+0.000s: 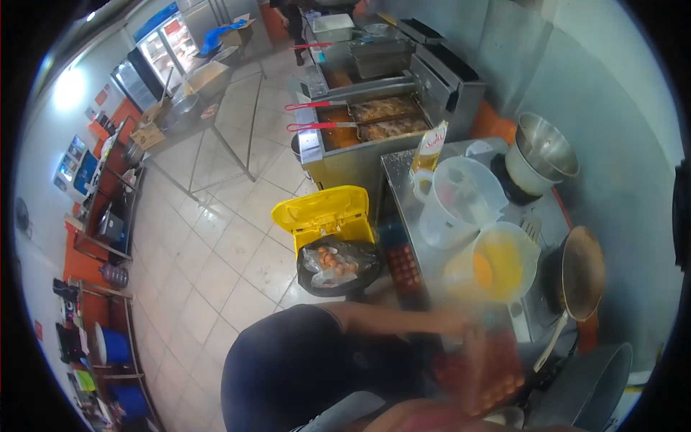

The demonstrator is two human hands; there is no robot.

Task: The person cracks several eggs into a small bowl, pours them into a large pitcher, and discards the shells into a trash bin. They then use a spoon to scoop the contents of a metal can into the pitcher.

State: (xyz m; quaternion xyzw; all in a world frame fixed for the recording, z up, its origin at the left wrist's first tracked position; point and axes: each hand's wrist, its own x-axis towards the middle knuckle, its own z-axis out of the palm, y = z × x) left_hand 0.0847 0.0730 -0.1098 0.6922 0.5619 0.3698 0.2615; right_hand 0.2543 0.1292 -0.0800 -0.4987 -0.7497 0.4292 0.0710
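My left arm stretches across to the counter, with my left hand [464, 330] smeared by motion above a red egg tray [446, 371]. Several brown eggs [500, 394] show in the tray. Low in the frame my right forearm comes in, but I cannot make out its hand, which is blurred or hidden. Just beyond the tray stands a translucent plastic pitcher [461, 272] holding yellow liquid egg [497, 270]. A second, larger translucent pitcher [457, 209] stands behind it. Part of a light bowl [507, 416] shows at the bottom edge.
A yellow bin [327, 209] with its lid up holds eggshells [335, 263] in a bag. Another egg tray [404, 270] lies below the counter edge. Fryers [345, 162] with red-handled baskets stand ahead. A frying pan [583, 273] and a large dark pot [586, 385] are at right.
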